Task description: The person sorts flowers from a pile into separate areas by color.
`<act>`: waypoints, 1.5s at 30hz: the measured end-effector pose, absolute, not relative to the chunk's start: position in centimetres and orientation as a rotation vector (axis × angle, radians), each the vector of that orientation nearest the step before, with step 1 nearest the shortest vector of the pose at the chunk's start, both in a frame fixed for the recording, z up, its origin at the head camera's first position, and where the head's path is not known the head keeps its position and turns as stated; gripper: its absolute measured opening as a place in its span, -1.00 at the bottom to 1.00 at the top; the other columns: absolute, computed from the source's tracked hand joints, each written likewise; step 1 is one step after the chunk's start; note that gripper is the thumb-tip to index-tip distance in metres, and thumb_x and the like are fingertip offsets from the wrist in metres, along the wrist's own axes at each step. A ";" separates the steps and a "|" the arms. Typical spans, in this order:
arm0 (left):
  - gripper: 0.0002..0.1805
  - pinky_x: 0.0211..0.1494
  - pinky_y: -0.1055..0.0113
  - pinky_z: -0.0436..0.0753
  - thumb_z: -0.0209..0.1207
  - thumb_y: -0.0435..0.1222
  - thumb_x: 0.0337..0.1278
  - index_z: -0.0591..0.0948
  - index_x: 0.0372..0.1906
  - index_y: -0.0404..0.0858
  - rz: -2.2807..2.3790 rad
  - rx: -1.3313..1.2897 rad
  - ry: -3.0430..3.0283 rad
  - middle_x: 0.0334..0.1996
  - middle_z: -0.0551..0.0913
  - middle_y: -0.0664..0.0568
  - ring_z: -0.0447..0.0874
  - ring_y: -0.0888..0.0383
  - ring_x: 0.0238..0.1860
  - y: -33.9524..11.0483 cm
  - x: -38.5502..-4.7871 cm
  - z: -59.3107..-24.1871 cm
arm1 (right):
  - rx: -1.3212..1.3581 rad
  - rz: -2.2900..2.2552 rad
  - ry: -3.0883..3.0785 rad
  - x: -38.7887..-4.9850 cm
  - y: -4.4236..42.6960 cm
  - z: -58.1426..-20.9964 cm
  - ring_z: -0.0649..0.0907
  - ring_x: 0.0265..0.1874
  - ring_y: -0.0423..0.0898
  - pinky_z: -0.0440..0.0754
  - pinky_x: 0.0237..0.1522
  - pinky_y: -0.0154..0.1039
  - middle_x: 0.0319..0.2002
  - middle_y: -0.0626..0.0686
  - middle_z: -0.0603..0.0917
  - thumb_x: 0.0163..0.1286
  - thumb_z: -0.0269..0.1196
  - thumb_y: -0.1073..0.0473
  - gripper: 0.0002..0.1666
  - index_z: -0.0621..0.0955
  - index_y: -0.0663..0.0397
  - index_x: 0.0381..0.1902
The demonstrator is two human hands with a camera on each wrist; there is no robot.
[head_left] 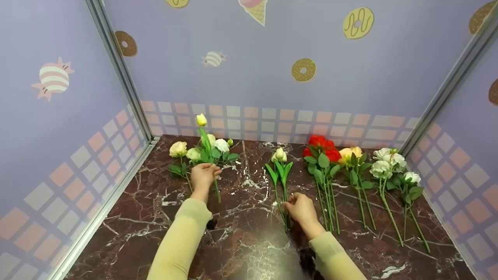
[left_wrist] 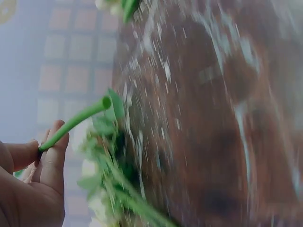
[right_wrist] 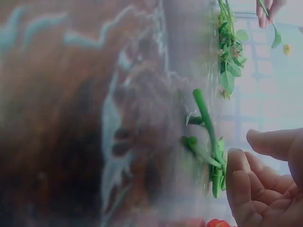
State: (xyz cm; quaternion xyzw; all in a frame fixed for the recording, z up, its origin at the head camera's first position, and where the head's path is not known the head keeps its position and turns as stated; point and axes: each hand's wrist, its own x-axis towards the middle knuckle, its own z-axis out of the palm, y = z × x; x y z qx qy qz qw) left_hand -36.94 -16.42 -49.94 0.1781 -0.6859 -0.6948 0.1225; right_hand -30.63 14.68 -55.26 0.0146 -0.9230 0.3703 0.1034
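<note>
In the head view my left hand point(head_left: 204, 178) pinches the stem of a yellow tulip point(head_left: 201, 119), raised above several pale roses lying at the back left. Its green stem point(left_wrist: 75, 124) pokes out between thumb and fingers in the left wrist view, cut end free. My right hand point(head_left: 301, 212) is beside the stems of pale tulips point(head_left: 279, 154) lying mid-table. From the right wrist, thumb and bent fingers point(right_wrist: 240, 182) stand apart with nothing between them, close to the tulip stems point(right_wrist: 203, 111). Whether a fingertip touches a stem, I cannot tell.
Right of the tulips lie red flowers point(head_left: 320, 146), peach flowers point(head_left: 350, 154) and white roses point(head_left: 383, 165), stems toward me. A cream rose point(head_left: 178, 149) and a white rose point(head_left: 221, 145) lie at back left. Patterned walls point(head_left: 253, 77) enclose the marble table point(head_left: 241, 233).
</note>
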 end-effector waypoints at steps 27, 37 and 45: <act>-0.73 0.04 0.15 0.83 0.15 -0.53 0.40 0.49 0.09 -0.59 -2.529 0.205 -1.944 -0.01 0.74 -0.44 0.86 -0.09 -0.08 -3.6 -34.1 -49.6 | 0.137 2.046 -2.470 -30.0 11.0 -52.7 0.81 -0.41 -0.04 0.85 -0.27 -0.14 -0.20 0.39 0.79 0.49 0.28 0.27 -0.67 0.67 0.52 0.00; -0.77 0.08 0.06 0.81 0.14 -0.55 0.39 0.48 0.06 -0.58 -2.522 0.087 -1.970 -0.05 0.75 -0.44 0.85 -0.12 -0.05 -1.7 -33.2 -50.5 | 0.043 2.237 -2.374 -29.5 10.9 -52.8 0.80 -0.45 -0.13 0.79 -0.36 -0.33 -0.31 0.27 0.82 0.47 0.26 0.37 -0.72 0.66 0.57 -0.01; -0.66 0.07 0.11 0.82 0.20 -0.46 0.40 0.55 0.16 -0.57 -2.461 0.046 -2.117 0.01 0.74 -0.42 0.83 -0.14 0.01 -2.9 -33.3 -50.8 | 0.022 2.268 -2.301 -29.3 12.0 -53.6 0.77 -0.50 -0.16 0.79 -0.37 -0.34 -0.32 0.30 0.81 0.45 0.25 0.43 -0.69 0.60 0.66 0.02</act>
